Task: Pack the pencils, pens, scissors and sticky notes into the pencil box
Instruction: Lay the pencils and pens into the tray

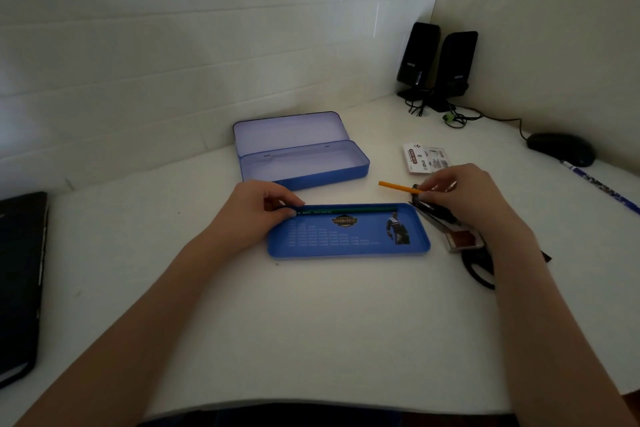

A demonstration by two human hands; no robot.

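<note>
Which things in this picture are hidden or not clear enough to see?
Head view:
- Scissors: mostly hidden under the right hand and forearm.
- Orange pen: its right end is hidden by the fingers.
- Tray print: too small to read.
- Black folder: cut off by the left edge.

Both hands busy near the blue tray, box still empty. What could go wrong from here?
1. The green pencil lies along the far rim of the loose blue tray, gripped by the left hand at one end only; it may roll off.
2. The right hand reaches into a cluttered pile by the orange pen, with the scissors partly hidden under the wrist; a snag seems possible.
3. The open pencil box sits behind the tray, so each transfer crosses it.
</note>
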